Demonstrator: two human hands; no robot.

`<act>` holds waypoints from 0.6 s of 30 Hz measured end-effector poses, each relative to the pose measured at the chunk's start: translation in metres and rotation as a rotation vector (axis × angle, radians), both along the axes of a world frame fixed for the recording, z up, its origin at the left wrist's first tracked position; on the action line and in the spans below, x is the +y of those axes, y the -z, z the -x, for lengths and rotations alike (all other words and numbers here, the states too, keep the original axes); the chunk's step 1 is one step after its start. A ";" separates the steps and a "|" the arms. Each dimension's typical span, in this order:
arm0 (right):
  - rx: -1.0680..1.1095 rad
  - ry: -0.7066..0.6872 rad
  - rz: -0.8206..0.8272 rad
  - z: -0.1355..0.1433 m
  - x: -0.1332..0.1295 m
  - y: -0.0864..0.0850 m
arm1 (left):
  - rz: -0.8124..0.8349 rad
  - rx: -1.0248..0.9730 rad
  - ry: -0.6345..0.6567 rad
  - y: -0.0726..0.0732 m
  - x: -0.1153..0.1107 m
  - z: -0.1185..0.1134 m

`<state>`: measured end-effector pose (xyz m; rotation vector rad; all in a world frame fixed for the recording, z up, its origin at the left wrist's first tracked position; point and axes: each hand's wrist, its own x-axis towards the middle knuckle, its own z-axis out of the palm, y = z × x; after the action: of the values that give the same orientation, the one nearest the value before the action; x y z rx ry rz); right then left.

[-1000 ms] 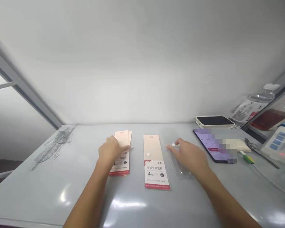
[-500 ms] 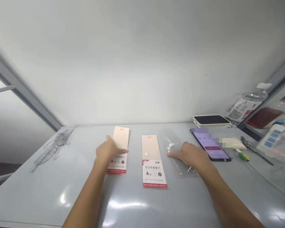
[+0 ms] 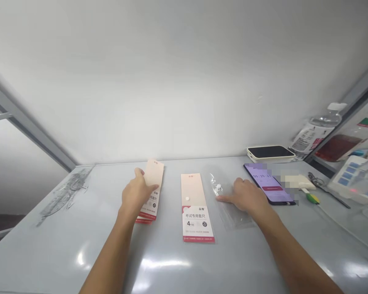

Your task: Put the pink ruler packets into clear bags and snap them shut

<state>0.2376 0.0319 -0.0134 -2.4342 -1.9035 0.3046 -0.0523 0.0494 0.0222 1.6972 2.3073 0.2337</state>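
Observation:
My left hand [image 3: 136, 192] grips the top one of a small pile of pink-and-white ruler-set cards [image 3: 155, 171], thumb across its face. That card sits skewed over another, whose red lower edge shows beneath. In the middle lies a separate ruler-set card [image 3: 198, 220] in a clear sleeve, with a small white button on it. My right hand [image 3: 247, 196] rests on a clear plastic pouch [image 3: 230, 214], one digit stretched left across it and the others bent. A white button fastener [image 3: 218, 186] shows on the pouch near that fingertip.
Right of the pouch lies a phone [image 3: 268, 183] with a running timer. Behind it are a phone in a pale case [image 3: 271, 152] and a bottle [image 3: 317, 130] by the wall. A cable [image 3: 340, 222] and a clear box [image 3: 355, 179] are at right. A ship drawing [image 3: 66, 194] marks the left.
My left hand has shifted the top card of its pile, so it now lies askew over the one below. My right hand stays on the pouch; the view has tilted slightly.

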 end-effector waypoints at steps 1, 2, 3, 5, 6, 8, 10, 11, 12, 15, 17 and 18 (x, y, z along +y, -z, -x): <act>0.021 0.002 0.004 -0.001 0.000 0.000 | -0.004 0.001 0.003 0.000 0.000 0.000; 0.049 0.005 0.008 -0.001 0.001 -0.001 | -0.010 0.005 0.007 0.000 0.000 0.000; 0.085 0.010 0.012 -0.002 0.001 -0.001 | -0.015 0.009 0.006 0.000 -0.001 0.000; 0.167 0.023 0.015 -0.003 0.002 0.000 | -0.018 0.010 0.006 0.000 -0.001 0.000; 0.206 0.031 0.011 -0.004 0.003 0.002 | -0.017 0.009 0.005 0.000 -0.001 0.000; 0.253 0.045 -0.006 -0.007 0.005 0.005 | -0.022 0.002 0.004 0.000 -0.001 0.001; 0.260 0.049 -0.024 -0.010 0.008 0.008 | -0.031 -0.006 -0.001 -0.001 -0.001 0.001; 0.254 0.049 -0.027 -0.012 0.009 0.009 | -0.036 -0.008 -0.004 -0.001 0.000 0.002; 0.247 0.049 -0.026 -0.013 0.010 0.010 | -0.040 -0.012 -0.004 -0.001 0.000 0.002; 0.230 0.051 -0.009 -0.016 0.011 0.008 | -0.043 -0.023 0.007 -0.001 0.000 0.001; 0.223 0.038 -0.009 -0.016 0.009 0.006 | -0.033 -0.027 0.010 -0.001 0.000 0.001; 0.225 0.024 -0.015 -0.016 0.008 0.005 | -0.026 -0.026 0.009 -0.001 -0.001 0.001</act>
<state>0.2534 0.0401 -0.0188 -2.2985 -1.7752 0.5358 -0.0532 0.0489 0.0236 1.7058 2.2871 0.2835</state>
